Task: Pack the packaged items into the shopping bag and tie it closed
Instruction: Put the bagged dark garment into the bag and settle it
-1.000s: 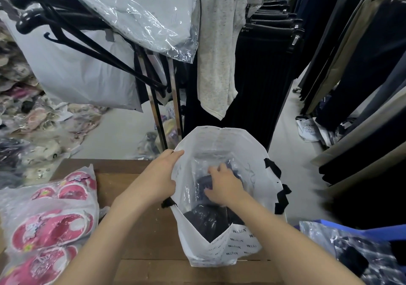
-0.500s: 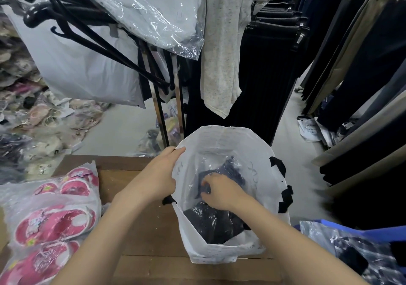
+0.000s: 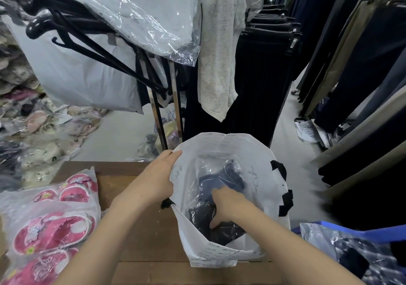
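Inspector: Position of shopping bag (image 3: 222,144)?

Operator: Upright on wooden table (image 3: 136,229), toward its right side, mouth wide open. White, with black handles (image 3: 285,201) hanging outside on both sides.

Inspector: State of left hand (image 3: 153,181)?

Operator: Closed on the bag's left rim. Fingers curled over the edge, pulling the mouth open.

Inspector: State of right hand (image 3: 228,207)?

Operator: Down inside the bag, wrist past the near rim. Fingers bent over packaged garment (image 3: 222,174), thumb dug into its near side. Gripping that package.

Inspector: Contents of the bag?

Operator: Dark clothing sealed in clear plastic, lying on the bottom and leaning toward the far wall. Count of packages inside: cannot tell.

Inspector: Goods outside the bag?

Operator: On the left part of the table, pack of pink slippers (image 3: 50,229) in clear plastic, well apart from the bag. At lower right, near the bag, clear package (image 3: 351,251) with a checked item, resting on something blue.

Inspector: Surroundings?

Operator: Behind the bag, rack of dark trousers (image 3: 263,65). Draped over the rail, speckled grey garment (image 3: 219,54). Upper left, black hangers (image 3: 87,49) beside a plastic-covered grey item. Far left on the floor, heap of packaged goods (image 3: 26,113).
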